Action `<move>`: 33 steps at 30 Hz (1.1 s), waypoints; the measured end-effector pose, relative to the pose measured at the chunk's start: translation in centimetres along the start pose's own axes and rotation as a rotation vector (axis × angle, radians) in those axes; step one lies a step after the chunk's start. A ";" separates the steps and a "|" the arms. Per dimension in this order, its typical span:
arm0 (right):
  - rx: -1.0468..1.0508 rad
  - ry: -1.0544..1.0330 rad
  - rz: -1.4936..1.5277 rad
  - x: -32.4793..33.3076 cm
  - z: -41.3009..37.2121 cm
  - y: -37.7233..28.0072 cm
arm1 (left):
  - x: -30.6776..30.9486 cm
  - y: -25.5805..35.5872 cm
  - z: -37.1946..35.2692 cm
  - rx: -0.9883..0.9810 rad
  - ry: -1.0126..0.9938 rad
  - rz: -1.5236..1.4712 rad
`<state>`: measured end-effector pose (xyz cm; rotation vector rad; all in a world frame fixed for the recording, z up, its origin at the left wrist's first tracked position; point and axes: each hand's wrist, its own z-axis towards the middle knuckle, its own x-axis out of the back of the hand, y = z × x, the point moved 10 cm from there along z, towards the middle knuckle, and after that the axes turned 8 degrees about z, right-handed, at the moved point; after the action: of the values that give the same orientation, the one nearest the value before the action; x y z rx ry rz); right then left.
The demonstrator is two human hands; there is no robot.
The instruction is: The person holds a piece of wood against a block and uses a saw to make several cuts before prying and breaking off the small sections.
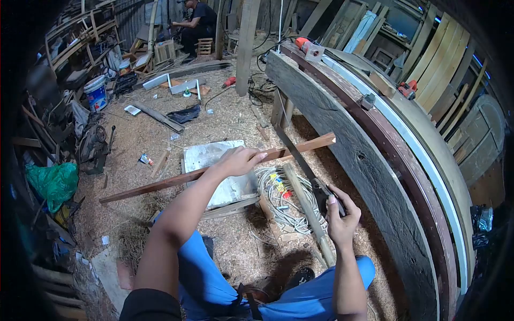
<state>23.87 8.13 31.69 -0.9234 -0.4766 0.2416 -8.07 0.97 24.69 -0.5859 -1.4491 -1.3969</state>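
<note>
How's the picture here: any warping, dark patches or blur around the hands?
Head view: strong wide-angle warping, the grey beam looks bowed; head view: corners fall to black; head view: left hand, right hand and saw look lit and fairly sharp; head view: dark shadow on the floor between the knees.

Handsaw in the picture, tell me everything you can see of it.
The handsaw has a long, narrow, dark blade that looks like metal, and a dark handle largely covered by the right hand, which grips it. The blade points away from the person, slanting toward the upper left of the view, and crosses the reddish-brown wooden strip near the strip's right end. Its teeth are too small to make out, and whether it has cut in cannot be told.
</note>
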 end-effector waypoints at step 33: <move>-0.191 0.027 0.062 0.8 -0.4 0.9 | -1.0 -2.2 1.3 0.116 -0.094 -0.060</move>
<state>24.80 8.66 30.99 -1.1278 -0.4516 0.2429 -10.01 2.01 23.04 -0.5438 -1.6231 -1.3370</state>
